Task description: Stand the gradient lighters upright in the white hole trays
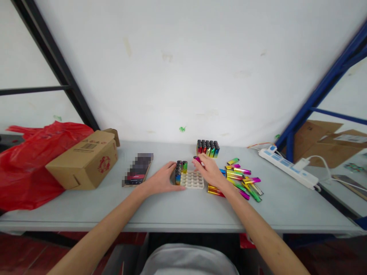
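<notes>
A white tray with rows of holes (196, 181) sits on the table before me. Several lighters with black tops (178, 177) stand along its left side, and a green-yellow lighter (185, 167) stands at its back edge beside them. My left hand (162, 178) curves around the tray's left end, thumb on the front edge and fingers by the back corner. Above the tray's back right part, my right hand (210, 170) pinches a magenta lighter (196, 157), mostly covered by the fingers. Loose shiny lighters (235, 175) lie in a heap right of the tray, partly behind my right forearm.
A block of upright lighters (208, 149) stands near the wall. On the left are a phone (140, 168), a cardboard box (86, 160) and a red plastic bag (34, 164). A white power strip (288, 168) with cables lies at the right, near a blue post (289, 147).
</notes>
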`<state>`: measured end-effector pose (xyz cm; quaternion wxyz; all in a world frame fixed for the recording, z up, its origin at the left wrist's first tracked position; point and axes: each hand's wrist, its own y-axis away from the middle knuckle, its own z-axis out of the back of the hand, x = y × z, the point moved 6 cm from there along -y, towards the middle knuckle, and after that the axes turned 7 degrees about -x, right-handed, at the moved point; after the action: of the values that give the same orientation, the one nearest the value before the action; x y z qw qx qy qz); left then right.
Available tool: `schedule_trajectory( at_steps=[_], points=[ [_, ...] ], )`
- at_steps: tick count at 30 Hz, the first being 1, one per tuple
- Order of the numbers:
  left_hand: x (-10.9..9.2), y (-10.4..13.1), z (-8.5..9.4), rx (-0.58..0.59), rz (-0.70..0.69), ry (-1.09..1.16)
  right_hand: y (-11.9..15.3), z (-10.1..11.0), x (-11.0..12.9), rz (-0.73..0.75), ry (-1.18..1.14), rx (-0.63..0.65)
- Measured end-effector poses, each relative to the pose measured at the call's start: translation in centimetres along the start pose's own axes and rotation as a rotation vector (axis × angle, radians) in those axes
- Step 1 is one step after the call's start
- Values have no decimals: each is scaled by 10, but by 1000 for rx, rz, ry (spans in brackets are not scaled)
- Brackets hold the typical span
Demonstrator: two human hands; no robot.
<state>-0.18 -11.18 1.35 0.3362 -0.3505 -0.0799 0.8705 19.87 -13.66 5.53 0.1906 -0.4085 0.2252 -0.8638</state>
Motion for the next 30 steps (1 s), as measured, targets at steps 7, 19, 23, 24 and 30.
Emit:
schedule_trajectory(
  at_steps=[7,19,23,24,30],
  points=[
    [-4,0,0,6,-39,-19,4,-12,0,13,94,114],
    [-4,0,0,23,-46,-35,3,-36,15,177,521,233],
    [-3,0,1,25,-40,-43,0,-35,17,199,536,247],
    [-4,0,1,23,-44,-42,-1,-29,15,196,498,233],
    [-4,-1,3,36,-12,-72,12,58,-28,57,382,92]
  ],
)
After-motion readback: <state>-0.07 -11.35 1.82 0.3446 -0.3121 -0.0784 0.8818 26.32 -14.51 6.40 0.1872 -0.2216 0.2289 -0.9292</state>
